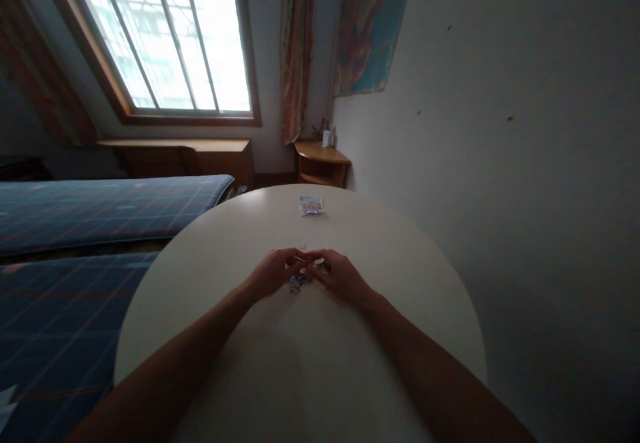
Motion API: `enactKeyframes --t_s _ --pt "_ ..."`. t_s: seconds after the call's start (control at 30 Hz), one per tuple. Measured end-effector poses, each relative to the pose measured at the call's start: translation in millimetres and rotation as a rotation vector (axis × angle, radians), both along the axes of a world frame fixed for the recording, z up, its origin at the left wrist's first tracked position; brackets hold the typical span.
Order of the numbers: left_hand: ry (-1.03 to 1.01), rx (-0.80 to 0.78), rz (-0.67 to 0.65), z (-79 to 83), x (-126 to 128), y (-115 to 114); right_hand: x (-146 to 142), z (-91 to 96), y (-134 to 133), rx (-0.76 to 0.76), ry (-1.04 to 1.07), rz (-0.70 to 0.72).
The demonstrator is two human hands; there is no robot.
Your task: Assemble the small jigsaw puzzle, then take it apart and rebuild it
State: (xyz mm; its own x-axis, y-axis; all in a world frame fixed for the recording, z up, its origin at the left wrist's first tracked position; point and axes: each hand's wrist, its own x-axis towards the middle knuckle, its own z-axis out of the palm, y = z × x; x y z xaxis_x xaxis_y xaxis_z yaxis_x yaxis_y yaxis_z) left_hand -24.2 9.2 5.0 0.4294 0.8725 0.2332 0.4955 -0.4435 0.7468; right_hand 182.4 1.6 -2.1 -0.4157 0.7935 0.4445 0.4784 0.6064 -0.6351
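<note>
Both my hands meet over the middle of a round white table (225, 336). My left hand (273, 273) and my right hand (340, 276) have their fingers curled and pinched together on small pieces (311, 262), too small to name. A little heap of tiny blue and yellow pieces (296, 285) lies on the table just under my left fingers. A small colourful packet (311, 205) lies flat farther away, near the table's far edge. One tiny pale bit (303, 246) rests between the packet and my hands.
A white wall (500, 163) runs close along the table's right side. Beds with blue checked covers (75, 243) lie to the left. A wooden corner shelf (321, 161) and a wooden bench under the window (170, 36) stand beyond the table.
</note>
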Motion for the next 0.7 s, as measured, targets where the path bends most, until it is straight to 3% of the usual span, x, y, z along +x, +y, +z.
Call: enactKeyframes --t_s 0.4,0.6,0.7 --pt "0.034 -0.047 0.089 9.2 3.3 -4.5 5.0 1.0 5.5 -0.09 0.062 -0.122" --pt "0.203 0.115 0.065 14.7 -8.8 -1.5 17.5 0.1 7.8 0.031 -0.168 -0.064" --pt "0.275 0.148 -0.009 13.7 -25.6 0.9 26.5 -5.7 6.0 -0.044 -0.35 -0.058"
